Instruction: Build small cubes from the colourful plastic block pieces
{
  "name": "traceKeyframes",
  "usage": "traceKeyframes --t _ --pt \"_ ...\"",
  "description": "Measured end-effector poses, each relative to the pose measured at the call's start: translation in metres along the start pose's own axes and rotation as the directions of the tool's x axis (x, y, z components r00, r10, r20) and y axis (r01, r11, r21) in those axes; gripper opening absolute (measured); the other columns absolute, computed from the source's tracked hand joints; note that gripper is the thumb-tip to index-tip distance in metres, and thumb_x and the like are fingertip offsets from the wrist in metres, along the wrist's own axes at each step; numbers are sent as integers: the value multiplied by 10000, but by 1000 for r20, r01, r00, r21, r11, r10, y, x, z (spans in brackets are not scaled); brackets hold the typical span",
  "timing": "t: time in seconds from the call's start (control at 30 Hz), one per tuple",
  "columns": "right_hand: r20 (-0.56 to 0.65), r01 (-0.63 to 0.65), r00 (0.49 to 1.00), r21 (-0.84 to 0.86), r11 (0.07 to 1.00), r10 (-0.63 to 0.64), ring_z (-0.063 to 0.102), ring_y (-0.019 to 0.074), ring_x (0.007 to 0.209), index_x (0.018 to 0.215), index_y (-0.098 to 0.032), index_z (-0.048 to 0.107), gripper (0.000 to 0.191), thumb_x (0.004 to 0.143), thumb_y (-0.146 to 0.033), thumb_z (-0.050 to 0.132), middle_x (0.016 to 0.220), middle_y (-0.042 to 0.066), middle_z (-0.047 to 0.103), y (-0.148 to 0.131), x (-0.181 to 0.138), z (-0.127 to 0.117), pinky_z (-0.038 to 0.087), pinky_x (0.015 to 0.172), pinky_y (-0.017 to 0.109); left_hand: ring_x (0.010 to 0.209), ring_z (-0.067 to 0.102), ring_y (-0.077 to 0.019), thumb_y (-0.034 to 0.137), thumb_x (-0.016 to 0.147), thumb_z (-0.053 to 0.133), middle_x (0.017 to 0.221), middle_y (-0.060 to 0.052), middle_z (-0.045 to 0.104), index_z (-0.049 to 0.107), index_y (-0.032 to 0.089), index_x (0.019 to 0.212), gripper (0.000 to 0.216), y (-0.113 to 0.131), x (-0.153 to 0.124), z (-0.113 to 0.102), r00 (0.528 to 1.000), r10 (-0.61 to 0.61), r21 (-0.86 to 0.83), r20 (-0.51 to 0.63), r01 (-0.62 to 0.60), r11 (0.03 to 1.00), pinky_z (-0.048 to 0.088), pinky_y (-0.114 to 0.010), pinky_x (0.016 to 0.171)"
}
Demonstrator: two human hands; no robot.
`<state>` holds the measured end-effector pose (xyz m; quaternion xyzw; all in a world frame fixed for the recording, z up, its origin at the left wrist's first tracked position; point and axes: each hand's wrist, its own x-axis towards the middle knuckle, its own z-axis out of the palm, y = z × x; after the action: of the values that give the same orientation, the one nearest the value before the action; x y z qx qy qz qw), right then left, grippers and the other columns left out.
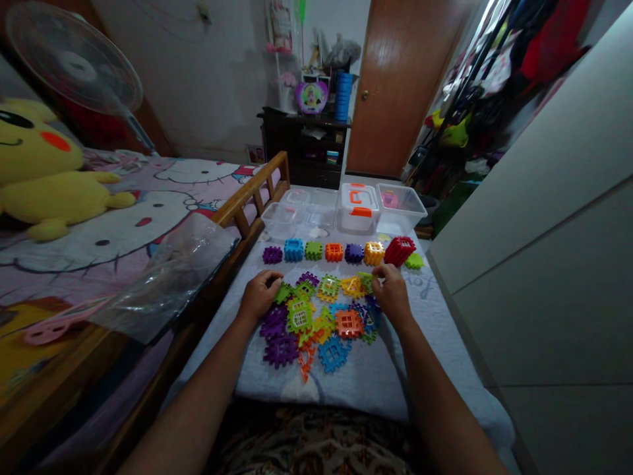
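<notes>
My left hand (259,295) is at the left edge of a loose pile of plastic interlocking building tiles, its fingers closed on a green tile (283,293). At the pile's far right corner, my right hand (391,290) pinches a lime-green tile (366,277) between thumb and fingers. Between the hands lie notched tiles with window-like grids, among them a yellow-green tile (300,315), an orange tile (349,324), a blue tile (334,354) and a purple tile (280,350). An orange triangular tile (306,361) lies at the near side.
Behind the pile runs a row of same-coloured tile stacks, from a purple stack (272,255) to a leaning red stack (399,251); green tiles (414,262) lie beside it. Farther back stand clear plastic boxes (281,221) and a lidded box (359,218). A wooden bed rail (247,198) borders the left.
</notes>
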<state>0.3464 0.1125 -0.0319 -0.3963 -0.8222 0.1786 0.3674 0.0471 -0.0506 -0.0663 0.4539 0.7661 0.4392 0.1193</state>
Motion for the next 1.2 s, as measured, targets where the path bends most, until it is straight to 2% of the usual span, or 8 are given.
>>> traceKeyframes --t 0.13,0.27,0.33,0.53,0.7,0.9,1.03,1.2 --pt "118 45 993 -131 990 -29 533 241 899 785 -221 564 140 742 -103 503 866 65 580 12 -17 -2 435 839 367 880 668 -231 436 790 547 945 -56 735 703 204 878 293 -1 0 0 1000 -7 5 3 7 1000 517 -354 880" --pt "241 60 970 -159 985 -20 548 240 940 836 -211 596 160 746 -98 528 927 73 594 18 -25 -6 446 859 361 877 667 -230 433 799 543 942 -54 731 702 206 884 290 -4 0 1 1000 2 14 6 -2 1000 514 -349 882" --pt "276 66 961 -162 985 -20 555 247 977 921 -195 619 174 770 -133 559 989 87 616 20 -22 -7 446 888 372 874 667 -231 435 802 539 938 -55 728 700 205 886 293 -5 0 1 1000 4 19 9 -4 1000 514 -350 872" --pt "391 92 920 -279 956 25 549 283 1062 1182 -174 626 444 746 -209 698 1178 129 629 20 -10 0 417 961 418 887 668 -238 449 810 536 953 -64 724 696 199 901 311 -4 -1 0 1000 7 20 21 -8 1000 509 -359 886" --pt "378 60 925 -247 967 39 552 301 1101 1227 -161 637 504 739 -252 728 1176 140 623 22 -5 -1 431 978 436 880 666 -237 455 788 549 941 -62 725 696 201 883 309 -1 0 -1 1000 6 25 10 -6 1000 510 -351 889" --pt "161 -92 979 -188 978 123 570 299 1112 1207 -165 661 490 746 -321 720 1157 138 621 60 6 -45 443 995 436 904 662 -243 480 775 536 958 -75 726 701 191 885 350 -2 1 -2 1000 5 43 20 -6 999 507 -348 904" --pt "240 -121 953 -251 960 183 584 296 1097 1185 -166 671 463 756 -333 720 1143 133 628 75 -2 -61 450 988 417 901 663 -245 490 772 524 962 -82 726 705 179 896 380 -3 1 -2 1000 -12 53 27 10 999 508 -352 909" --pt "360 -106 906 -319 942 224 601 273 1046 1179 -155 673 451 764 -323 726 1106 134 636 67 -16 -51 460 945 364 889 666 -240 498 762 525 962 -78 731 704 184 891 384 -2 1 -1 1000 -17 62 22 16 998 509 -351 917"
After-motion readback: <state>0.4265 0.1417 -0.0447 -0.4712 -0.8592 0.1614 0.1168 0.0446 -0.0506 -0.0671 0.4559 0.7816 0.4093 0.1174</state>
